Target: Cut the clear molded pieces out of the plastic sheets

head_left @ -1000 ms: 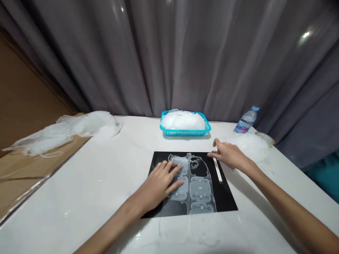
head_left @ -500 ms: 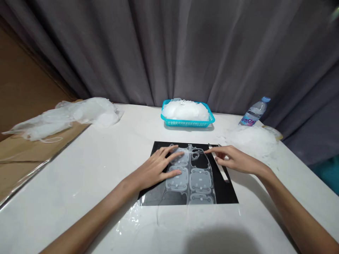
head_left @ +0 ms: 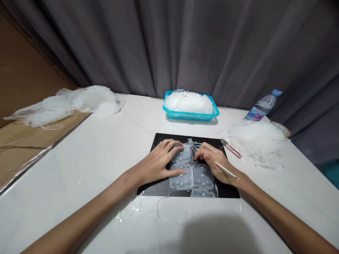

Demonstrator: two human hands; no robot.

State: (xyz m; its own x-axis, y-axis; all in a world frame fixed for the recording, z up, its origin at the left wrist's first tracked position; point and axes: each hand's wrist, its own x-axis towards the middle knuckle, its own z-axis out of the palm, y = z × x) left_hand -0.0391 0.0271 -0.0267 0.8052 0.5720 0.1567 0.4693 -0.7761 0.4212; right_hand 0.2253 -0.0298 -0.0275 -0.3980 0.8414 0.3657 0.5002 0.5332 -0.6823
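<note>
The sheet (head_left: 202, 174), clear and moulded in panels, lies flat on the black mat (head_left: 226, 192), under and between the two hands. The left hand (head_left: 159, 160) is spread, palm down, its fingertips resting on the sheet's left panels; it grips nothing. The right hand (head_left: 214, 160) is curled around a thin white stick (head_left: 227, 171), whose rear end slants out past the back of the hand toward the wrist. Its fingers are over the sheet's upper right part, close to the central strip; the stick's tip is hidden, so whether it touches the sheet I cannot tell. Pink snips (head_left: 231, 148) lie just right of the right hand, beside a heap of clear scraps (head_left: 259, 141). Beyond the mat stands a blue basket (head_left: 190, 115), filled with white pieces (head_left: 189, 102).
</note>
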